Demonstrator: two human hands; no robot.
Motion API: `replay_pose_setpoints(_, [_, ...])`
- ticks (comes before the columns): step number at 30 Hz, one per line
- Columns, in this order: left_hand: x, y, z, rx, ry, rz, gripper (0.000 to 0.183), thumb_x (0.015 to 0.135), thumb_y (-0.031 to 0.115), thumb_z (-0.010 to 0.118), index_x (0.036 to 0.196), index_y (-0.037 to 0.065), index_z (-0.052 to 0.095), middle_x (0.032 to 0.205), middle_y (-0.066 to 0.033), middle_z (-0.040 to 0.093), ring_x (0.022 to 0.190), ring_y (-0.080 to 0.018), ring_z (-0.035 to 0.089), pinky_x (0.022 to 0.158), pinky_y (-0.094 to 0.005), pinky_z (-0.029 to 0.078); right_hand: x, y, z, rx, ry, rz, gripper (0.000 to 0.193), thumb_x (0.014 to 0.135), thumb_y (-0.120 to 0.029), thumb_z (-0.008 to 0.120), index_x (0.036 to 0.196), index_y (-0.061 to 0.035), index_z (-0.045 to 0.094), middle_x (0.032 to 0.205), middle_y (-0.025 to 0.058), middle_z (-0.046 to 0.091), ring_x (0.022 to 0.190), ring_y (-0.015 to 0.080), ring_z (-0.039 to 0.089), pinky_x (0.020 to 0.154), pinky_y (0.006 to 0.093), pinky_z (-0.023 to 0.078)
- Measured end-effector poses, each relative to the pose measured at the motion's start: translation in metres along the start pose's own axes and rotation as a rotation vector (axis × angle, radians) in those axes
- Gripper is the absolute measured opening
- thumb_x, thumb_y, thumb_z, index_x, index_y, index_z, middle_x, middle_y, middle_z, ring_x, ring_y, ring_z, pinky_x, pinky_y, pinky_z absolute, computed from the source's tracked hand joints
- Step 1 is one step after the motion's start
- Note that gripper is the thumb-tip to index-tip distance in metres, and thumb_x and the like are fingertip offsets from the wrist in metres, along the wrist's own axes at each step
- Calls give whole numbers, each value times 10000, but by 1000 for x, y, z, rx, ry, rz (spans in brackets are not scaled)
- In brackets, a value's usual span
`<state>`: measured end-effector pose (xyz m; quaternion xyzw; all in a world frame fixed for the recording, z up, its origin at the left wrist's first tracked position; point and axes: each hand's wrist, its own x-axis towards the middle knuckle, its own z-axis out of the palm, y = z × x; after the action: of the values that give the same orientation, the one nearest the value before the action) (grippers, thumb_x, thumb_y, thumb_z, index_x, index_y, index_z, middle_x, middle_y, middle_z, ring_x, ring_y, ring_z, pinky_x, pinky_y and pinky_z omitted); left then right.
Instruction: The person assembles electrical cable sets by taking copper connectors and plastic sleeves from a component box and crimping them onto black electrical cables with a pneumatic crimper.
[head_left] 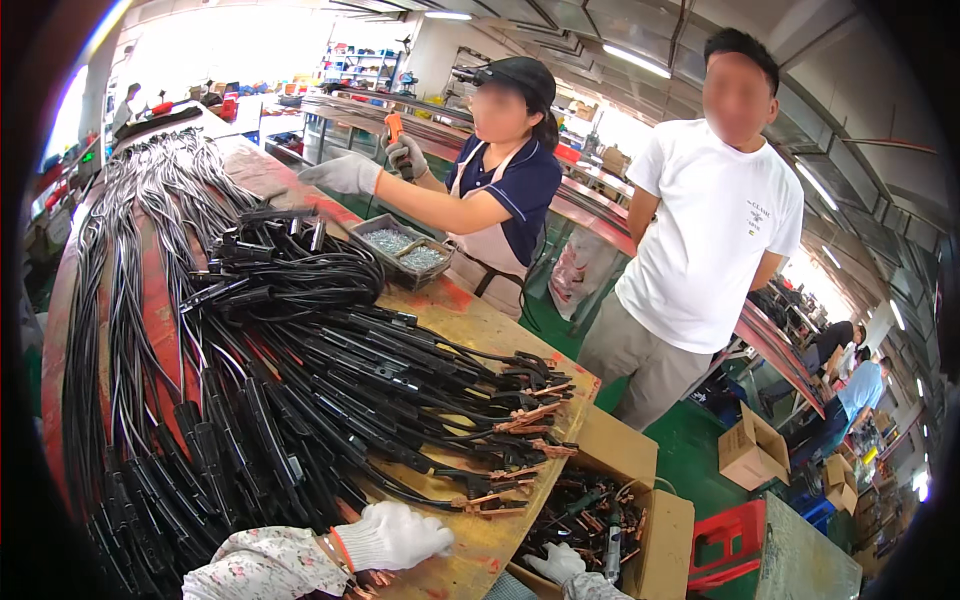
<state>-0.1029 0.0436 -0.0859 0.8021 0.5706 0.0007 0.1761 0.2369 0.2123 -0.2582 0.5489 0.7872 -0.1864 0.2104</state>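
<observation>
Because the nearer end of the desk is left partly bare, room is given there to the gloved left hand, which is laid back upward with its fingers drawn together and loosely bent; whether anything is held beneath it cannot be told. The gloved right hand is lowered into the box, over a jumble of copper-ended parts; its fingers look partly spread, but no hold can be made out. The box is placed hard by the desk's right side with its flaps folded out, presumably so that its contents can be reached from above. Across the desk the cables are fanned, their copper clips turned toward the right edge, probably to be counted or taken up singly without tangling. A looped bundle is heaped on them farther back. Beyond it, a divided tray of small metal pieces is set at the edge, apparently within easy reach of the co-worker, by whom an orange tool is held upright in one gloved hand. Farther right, a standing person is seen, both forearms hidden behind the back.
</observation>
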Motion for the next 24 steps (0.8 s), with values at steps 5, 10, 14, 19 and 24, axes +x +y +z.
replay_pose_setpoints(5, [4,1,0,51,-129,15,234,970,301,466,1165,280,595,1022,-13,683,834,-271,709,612,-433,569,9,11,18,131,202,-99,617,854,-613,622,1196,-104,697,1152,228,635,1061,376,629,922,440,517])
replay_pose_setpoints(10, [3,2,0,48,-187,16,255,966,284,469,1190,286,591,1050,-17,682,855,-273,709,634,-444,570,13,8,21,156,164,-145,531,899,-519,631,1187,-76,684,1192,225,620,1104,384,611,946,432,498])
replay_pose_setpoints(14, [4,2,1,30,-219,25,276,964,279,477,1218,274,587,1079,-36,682,904,-279,707,656,-455,571,10,10,19,362,168,-60,459,928,-462,590,1163,-78,683,1157,231,651,1095,389,620,955,461,482])
replay_pose_setpoints(19, [3,3,0,21,-279,21,287,967,283,477,1232,268,585,1100,-47,678,941,-286,704,688,-456,573,-4,11,13,558,509,188,385,983,-392,510,1064,-48,662,955,191,720,937,397,683,849,464,519])
replay_pose_setpoints(24, [1,6,-9,-73,-313,-42,307,996,348,460,1263,248,575,1137,-59,673,972,-297,693,731,-446,569,19,52,36,2317,436,381,395,1020,-429,452,861,-95,594,742,70,600,675,271,584,630,419,503])
